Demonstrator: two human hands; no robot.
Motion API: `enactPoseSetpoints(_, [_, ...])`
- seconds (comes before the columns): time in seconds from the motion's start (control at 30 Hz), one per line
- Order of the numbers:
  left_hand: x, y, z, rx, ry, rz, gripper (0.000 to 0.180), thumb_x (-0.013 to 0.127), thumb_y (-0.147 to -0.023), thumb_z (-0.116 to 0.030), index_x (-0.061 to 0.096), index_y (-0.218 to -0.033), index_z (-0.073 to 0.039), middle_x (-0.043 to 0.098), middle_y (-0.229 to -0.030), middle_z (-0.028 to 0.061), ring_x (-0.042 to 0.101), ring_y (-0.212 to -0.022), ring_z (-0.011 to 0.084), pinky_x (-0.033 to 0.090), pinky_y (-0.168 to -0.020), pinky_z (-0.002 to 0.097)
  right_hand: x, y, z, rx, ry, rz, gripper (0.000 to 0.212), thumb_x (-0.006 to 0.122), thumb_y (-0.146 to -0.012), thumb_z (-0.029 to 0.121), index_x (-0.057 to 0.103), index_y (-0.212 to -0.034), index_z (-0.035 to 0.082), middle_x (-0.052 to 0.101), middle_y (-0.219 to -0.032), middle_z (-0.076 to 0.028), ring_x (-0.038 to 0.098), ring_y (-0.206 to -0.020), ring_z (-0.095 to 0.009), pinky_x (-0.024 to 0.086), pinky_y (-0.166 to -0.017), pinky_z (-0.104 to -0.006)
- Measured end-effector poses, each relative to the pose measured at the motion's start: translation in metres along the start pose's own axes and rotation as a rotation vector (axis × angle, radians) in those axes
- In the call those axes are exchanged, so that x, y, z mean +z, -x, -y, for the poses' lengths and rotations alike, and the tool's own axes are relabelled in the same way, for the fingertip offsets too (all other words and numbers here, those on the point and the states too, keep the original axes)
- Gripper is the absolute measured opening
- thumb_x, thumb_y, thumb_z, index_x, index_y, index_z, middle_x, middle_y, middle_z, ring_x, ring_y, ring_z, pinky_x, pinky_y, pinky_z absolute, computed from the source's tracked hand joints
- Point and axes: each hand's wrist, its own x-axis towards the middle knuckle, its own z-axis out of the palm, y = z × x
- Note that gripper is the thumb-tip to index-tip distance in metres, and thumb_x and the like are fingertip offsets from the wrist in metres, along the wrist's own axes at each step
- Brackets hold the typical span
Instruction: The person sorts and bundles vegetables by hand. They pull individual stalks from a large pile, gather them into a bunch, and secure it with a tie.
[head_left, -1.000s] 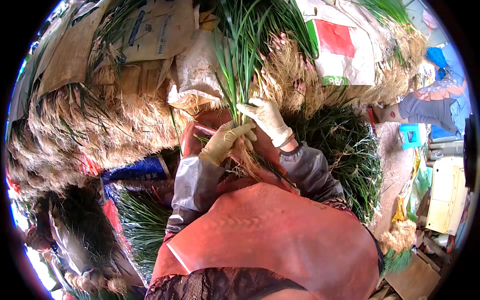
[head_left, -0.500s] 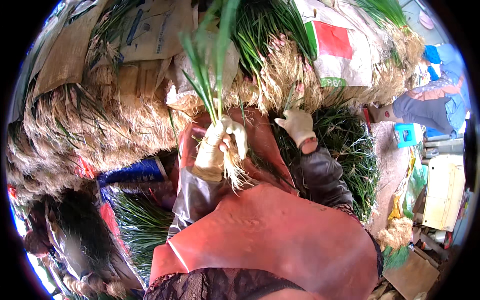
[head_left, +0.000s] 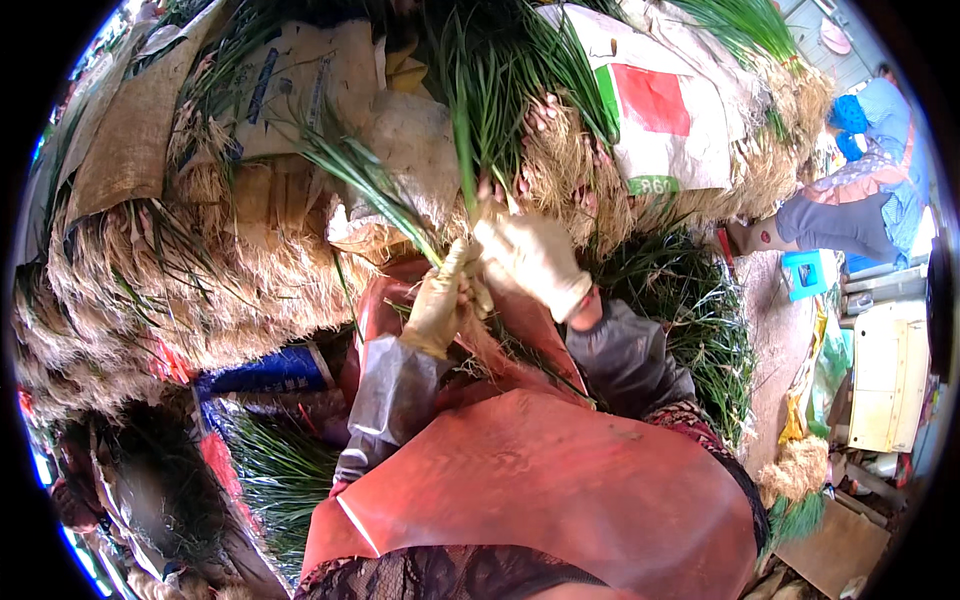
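My left hand [head_left: 447, 300], in a pale work glove, is closed around a few green garlic stalks [head_left: 385, 205] above my lap. Their leaves lean up and left; the root ends are mostly hidden by my hands and partly blurred. Just right of it, touching or nearly so, is my gloved right hand [head_left: 530, 258], slightly smeared by motion. An upright green garlic stalk [head_left: 465, 150] runs down to its bent fingers, which seem closed on it; the fingertips are partly hidden. Beyond both hands rises a heap of green garlic [head_left: 560, 140] with pinkish bulbs and straw-coloured roots.
Woven sacks [head_left: 660, 110] cover parts of the heap. More greens [head_left: 690, 310] lie to my right and a green bundle [head_left: 280, 450] to my left. A red apron [head_left: 530, 480] covers my lap. Another person [head_left: 850, 210] stands at far right beside a blue plastic stool [head_left: 806, 274].
My right hand has moved left, from beside the greens to my left hand. The stalks in my left hand have tipped further left, and their hanging roots no longer show clearly.
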Motion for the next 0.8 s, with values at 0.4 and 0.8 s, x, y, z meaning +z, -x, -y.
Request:
enactPoseSetpoints(0.4, [-0.005,0.019,-0.003,-0.008,0.125,0.149,0.026,0.06,-0.09,-0.03,0.063,-0.093,-0.003,0.062,-0.068,0.002,0.053,-0.046,0.007,0.042,-0.04,0.019,0.069,-0.019,-0.044,0.822,-1.293,0.306,0.028,0.058,-0.089,0.027,0.067,-0.094,0.0,0.068,-0.08,-0.007,0.063,-0.061,-0.015,0.052,-0.055,-0.0271])
enactPoseSetpoints(0.8, [-0.008,0.011,0.01,0.006,-0.138,0.037,0.031,0.057,-0.091,-0.031,0.065,-0.097,-0.002,0.063,-0.07,-0.0007,0.055,-0.048,0.0061,0.044,-0.042,0.0205,0.017,0.027,-0.016,0.626,-1.138,0.448,0.038,0.054,-0.091,0.043,0.065,-0.103,0.008,0.067,-0.087,-0.005,0.061,-0.066,-0.01,0.05,-0.066,-0.025])
